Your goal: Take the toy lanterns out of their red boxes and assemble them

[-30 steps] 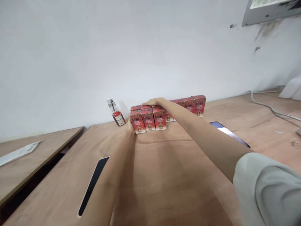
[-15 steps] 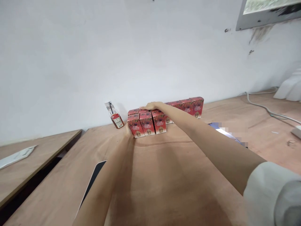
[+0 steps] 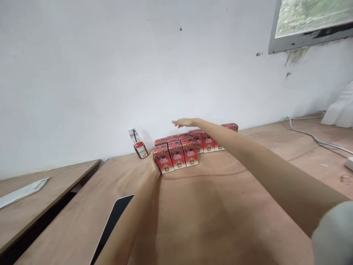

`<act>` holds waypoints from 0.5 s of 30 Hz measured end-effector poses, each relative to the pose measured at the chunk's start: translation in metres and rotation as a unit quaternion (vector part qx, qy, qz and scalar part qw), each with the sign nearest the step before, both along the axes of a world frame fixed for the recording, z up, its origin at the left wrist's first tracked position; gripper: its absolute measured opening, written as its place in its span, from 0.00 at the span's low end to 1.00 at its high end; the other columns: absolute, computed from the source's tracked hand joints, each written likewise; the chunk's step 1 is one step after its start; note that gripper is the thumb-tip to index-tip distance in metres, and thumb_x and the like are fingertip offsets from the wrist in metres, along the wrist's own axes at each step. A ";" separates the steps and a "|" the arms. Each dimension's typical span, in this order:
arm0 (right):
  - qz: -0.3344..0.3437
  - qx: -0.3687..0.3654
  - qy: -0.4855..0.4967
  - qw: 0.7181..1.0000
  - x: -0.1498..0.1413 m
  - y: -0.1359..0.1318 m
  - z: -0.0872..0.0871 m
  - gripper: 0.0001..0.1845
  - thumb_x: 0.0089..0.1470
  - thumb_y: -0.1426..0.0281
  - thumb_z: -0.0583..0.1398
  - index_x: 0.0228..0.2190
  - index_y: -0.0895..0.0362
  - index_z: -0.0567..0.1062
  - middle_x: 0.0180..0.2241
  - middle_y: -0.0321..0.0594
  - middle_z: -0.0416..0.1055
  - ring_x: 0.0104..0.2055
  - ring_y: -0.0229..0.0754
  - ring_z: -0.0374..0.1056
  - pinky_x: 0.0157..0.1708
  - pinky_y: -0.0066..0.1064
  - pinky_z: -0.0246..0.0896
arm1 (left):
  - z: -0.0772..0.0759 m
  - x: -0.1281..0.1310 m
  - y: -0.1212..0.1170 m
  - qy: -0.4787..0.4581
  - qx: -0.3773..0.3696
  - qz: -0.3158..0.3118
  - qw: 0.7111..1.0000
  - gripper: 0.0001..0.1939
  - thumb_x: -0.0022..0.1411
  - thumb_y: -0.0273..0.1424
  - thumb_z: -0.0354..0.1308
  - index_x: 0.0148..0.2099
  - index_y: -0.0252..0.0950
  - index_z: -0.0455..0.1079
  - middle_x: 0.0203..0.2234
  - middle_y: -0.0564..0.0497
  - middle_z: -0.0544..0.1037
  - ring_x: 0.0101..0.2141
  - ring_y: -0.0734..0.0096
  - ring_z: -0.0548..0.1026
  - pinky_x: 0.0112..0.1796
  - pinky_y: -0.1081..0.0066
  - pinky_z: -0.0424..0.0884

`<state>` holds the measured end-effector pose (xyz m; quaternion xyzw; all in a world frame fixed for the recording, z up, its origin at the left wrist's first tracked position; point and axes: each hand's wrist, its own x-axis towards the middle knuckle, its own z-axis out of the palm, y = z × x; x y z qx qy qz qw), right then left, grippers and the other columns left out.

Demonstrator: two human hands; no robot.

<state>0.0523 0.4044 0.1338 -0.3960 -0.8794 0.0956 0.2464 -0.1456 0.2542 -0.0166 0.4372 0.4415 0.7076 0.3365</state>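
Several red printed cardboard boxes stand upright in rows against the wall. Three make the front row at the left: a left box (image 3: 163, 159), a middle box (image 3: 177, 154) and a right box (image 3: 190, 152). Against the outer side of the left box rests my left hand (image 3: 154, 165), its visible fingers laid flat along it and partly hidden. Over the rear boxes hovers my right hand (image 3: 186, 122), palm down, fingers stretched out and holding nothing. My right forearm hides part of the longer back row, whose end box (image 3: 230, 127) shows at the right.
A clear bottle with a red-and-white label (image 3: 140, 149) stands left of the boxes. A dark flat device with a white edge (image 3: 116, 213) lies partly under my left forearm. On the right are a grey cable (image 3: 309, 137) and white material (image 3: 339, 108). A gap divides the two tabletops.
My right hand has lifted off the box tops and now hangs above them. My left hand stays at the left box's side. The view has tilted up slightly, and my right forearm now covers the phone.
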 end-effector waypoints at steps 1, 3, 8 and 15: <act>0.002 -0.021 -0.025 0.999 0.019 0.004 0.009 0.18 0.58 0.64 0.57 0.48 0.59 0.67 0.48 0.44 0.67 0.46 0.45 0.67 0.44 0.43 0.66 | -0.002 0.000 0.000 -0.043 -0.005 0.001 0.999 0.16 0.61 0.37 0.55 0.50 0.38 0.66 0.48 0.47 0.69 0.44 0.64 0.71 0.42 0.63 0.72; 0.001 -0.063 -0.075 0.995 0.063 0.012 0.023 0.22 0.53 0.60 0.60 0.46 0.58 0.70 0.49 0.45 0.68 0.47 0.49 0.67 0.46 0.44 0.64 | -0.005 0.001 0.001 -0.108 -0.011 0.009 0.994 0.15 0.64 0.36 0.52 0.51 0.36 0.65 0.48 0.45 0.70 0.44 0.65 0.71 0.43 0.60 0.71; -0.027 -0.121 -0.174 0.977 0.160 0.010 0.015 0.48 0.27 0.58 0.72 0.52 0.59 0.68 0.49 0.53 0.70 0.46 0.57 0.69 0.42 0.48 0.64 | -0.007 0.004 0.005 -0.207 -0.025 0.028 0.978 0.17 0.65 0.40 0.49 0.49 0.34 0.66 0.45 0.46 0.72 0.43 0.64 0.72 0.43 0.60 0.70; -0.049 -0.020 -0.170 0.984 0.191 -0.012 -0.048 0.47 0.35 0.51 0.67 0.56 0.55 0.62 0.54 0.53 0.64 0.54 0.58 0.62 0.49 0.43 0.57 | -0.010 0.002 -0.002 -0.231 -0.024 0.063 0.971 0.18 0.67 0.40 0.43 0.47 0.36 0.69 0.43 0.48 0.74 0.44 0.65 0.72 0.45 0.64 0.68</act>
